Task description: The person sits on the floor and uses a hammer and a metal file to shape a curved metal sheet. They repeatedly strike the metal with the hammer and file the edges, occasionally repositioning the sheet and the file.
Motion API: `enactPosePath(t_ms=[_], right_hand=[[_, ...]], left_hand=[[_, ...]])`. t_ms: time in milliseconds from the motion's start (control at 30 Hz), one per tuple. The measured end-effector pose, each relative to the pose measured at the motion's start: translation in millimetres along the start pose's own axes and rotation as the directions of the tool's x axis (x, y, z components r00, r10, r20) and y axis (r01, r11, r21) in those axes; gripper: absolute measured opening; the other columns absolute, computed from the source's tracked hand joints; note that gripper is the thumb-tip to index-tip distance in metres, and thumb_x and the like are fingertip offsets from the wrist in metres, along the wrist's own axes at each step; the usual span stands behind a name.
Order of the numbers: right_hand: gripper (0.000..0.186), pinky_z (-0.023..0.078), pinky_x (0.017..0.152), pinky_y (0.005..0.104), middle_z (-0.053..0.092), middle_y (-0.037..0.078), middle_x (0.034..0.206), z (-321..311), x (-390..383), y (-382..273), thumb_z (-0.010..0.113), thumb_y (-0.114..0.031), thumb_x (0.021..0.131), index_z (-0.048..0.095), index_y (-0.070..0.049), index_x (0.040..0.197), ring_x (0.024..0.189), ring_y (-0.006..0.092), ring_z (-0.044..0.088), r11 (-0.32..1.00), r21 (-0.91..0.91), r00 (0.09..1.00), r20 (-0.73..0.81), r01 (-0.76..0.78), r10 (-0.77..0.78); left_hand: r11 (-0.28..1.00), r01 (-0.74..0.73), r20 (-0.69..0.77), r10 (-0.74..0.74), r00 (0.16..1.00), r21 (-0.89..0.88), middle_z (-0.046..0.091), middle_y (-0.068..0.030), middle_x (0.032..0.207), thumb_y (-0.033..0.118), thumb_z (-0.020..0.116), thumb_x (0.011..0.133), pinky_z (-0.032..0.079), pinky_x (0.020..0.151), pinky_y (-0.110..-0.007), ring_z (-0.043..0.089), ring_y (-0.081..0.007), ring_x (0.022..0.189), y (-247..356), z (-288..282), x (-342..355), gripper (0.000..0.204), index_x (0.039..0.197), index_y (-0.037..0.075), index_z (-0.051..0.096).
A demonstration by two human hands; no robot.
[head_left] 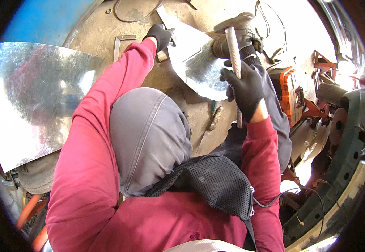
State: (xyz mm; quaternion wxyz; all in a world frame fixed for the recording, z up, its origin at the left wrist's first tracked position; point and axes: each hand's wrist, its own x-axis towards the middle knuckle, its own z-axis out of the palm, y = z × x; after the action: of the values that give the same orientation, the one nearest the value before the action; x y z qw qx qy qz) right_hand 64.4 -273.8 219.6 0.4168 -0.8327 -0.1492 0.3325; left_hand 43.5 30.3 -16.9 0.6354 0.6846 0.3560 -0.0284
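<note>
My right hand (247,88), in a black glove, is wrapped round a ribbed grey metal bar (233,48) that stands up above my right leg. A curved piece of shiny sheet metal (193,56) lies on the floor between my hands, with my boot (235,35) over its right side. My left hand (161,36), also black-gloved, is closed at the sheet's left edge. A small dark part shows by its fingers, but what it grips is mostly hidden. Just below that hand is a small light-brown block (162,56).
A large shiny metal sheet (35,105) fills the left side. A metal square (117,47) lies near my left wrist; a worn-handled tool (216,118) lies between my legs. At right are an orange-and-black toolbox (289,94), a red jack stand (324,63) and a green metal beam (350,147).
</note>
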Motion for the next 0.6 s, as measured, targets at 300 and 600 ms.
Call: enactPosePath(t_ms=[300,600], right_hand=[[0.025,0.056,0.059,0.0281,0.068,0.006,0.084,38,-51,12,0.074,-0.017,0.098,0.069,0.001,0.115,0.067,0.013,0.067,0.965,0.195,0.98,-0.061,-0.173,0.188],[0.031,0.056,0.076,0.0401,0.073,0.018,0.087,50,-57,-19,0.069,-0.026,0.097,0.068,0.004,0.106,0.077,0.0293,0.071,0.998,-0.024,0.999,-0.02,-0.05,0.05]], left_hand=[[0.999,-0.041,-0.113,0.043,0.993,0.014,0.078,-0.0189,0.119,0.032,0.072,0.097,0.057,0.092,-0.041,0.076,-0.0353,0.107,-47,15,38,0.039,0.122,0.001,0.075],[0.925,0.209,0.071,-0.197,0.978,-0.318,0.073,-0.0136,0.119,0.016,0.066,0.105,0.066,0.088,-0.047,0.075,-0.0302,0.104,-40,6,13,0.025,0.128,0.008,0.062]])
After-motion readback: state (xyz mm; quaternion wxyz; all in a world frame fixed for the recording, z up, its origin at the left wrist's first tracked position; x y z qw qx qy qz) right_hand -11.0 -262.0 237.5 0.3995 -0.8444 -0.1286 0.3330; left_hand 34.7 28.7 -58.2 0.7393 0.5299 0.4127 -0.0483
